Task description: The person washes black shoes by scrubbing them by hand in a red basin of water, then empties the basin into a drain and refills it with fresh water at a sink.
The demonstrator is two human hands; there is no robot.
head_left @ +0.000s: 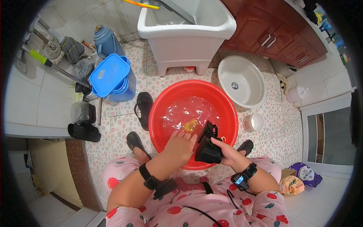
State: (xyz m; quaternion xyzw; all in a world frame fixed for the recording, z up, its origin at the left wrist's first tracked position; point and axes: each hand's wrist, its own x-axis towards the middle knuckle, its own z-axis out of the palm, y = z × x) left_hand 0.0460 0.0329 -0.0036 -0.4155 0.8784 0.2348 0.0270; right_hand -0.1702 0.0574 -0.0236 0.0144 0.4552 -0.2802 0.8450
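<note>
Head view shows me the right hand clamped on a glossy black shoe-like item, above the near right of the smooth, round red basin. Whether the left hand grips, I can't tell.

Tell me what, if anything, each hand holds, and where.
The right hand grips a black shoe by its picture-right side; heel or toe is unclear. Whether the left hand holds anything cannot be told.

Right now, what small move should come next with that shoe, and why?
Probably lower the black shoe toward the water: the right hand holds it over the near side of the red tub, and the left hand hangs over the tub too.
</note>
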